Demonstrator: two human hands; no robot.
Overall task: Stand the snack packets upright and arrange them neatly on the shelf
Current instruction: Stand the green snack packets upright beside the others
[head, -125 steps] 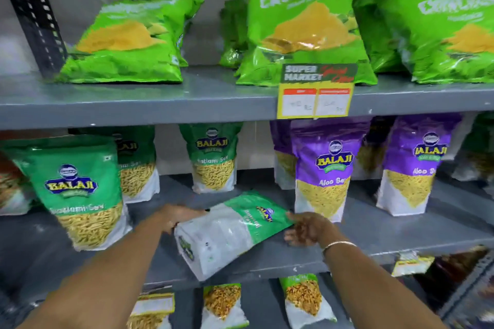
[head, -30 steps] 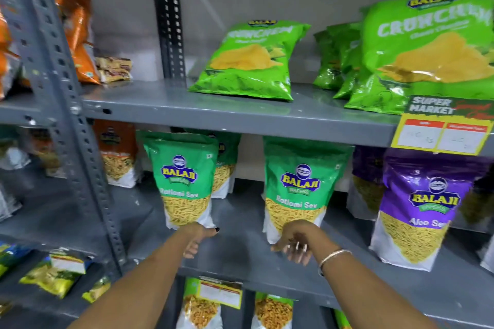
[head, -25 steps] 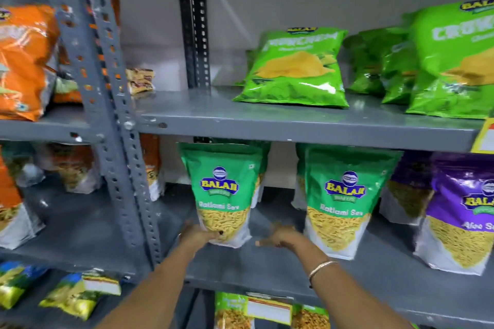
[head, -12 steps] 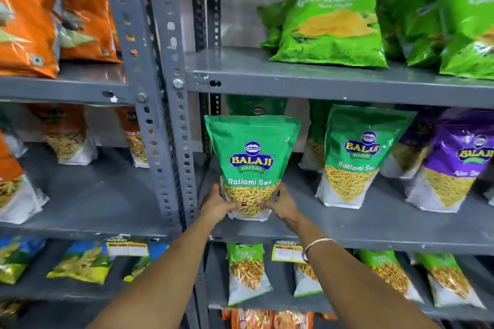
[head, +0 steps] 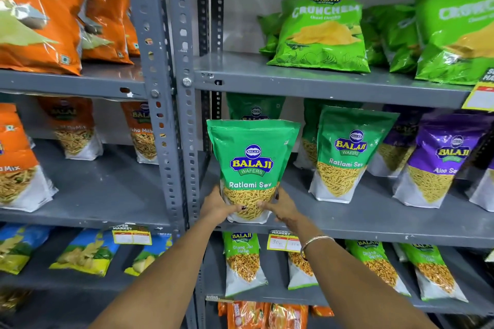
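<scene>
A green Ratlami Sev packet [head: 252, 165] stands upright at the front left of the grey middle shelf [head: 374, 224]. My left hand [head: 217, 205] grips its lower left corner and my right hand [head: 282, 207] its lower right corner. A second green Ratlami Sev packet [head: 347, 152] stands upright to its right. Another green packet [head: 255, 108] stands behind the held one, mostly hidden. Purple Aloo Sev packets [head: 438, 160] stand further right.
A perforated grey upright post [head: 184, 115] rises just left of the held packet. Green Crunchem bags [head: 324, 35] lean on the shelf above. Orange packets [head: 74, 131] fill the left bay. Small green packets [head: 243, 262] and price tags [head: 283, 242] sit on the shelf below.
Both hands have closed onto the bottom of the left Ratlami Sev packet. The view has swung left and come closer, so the packet now sits near the middle of the frame.
</scene>
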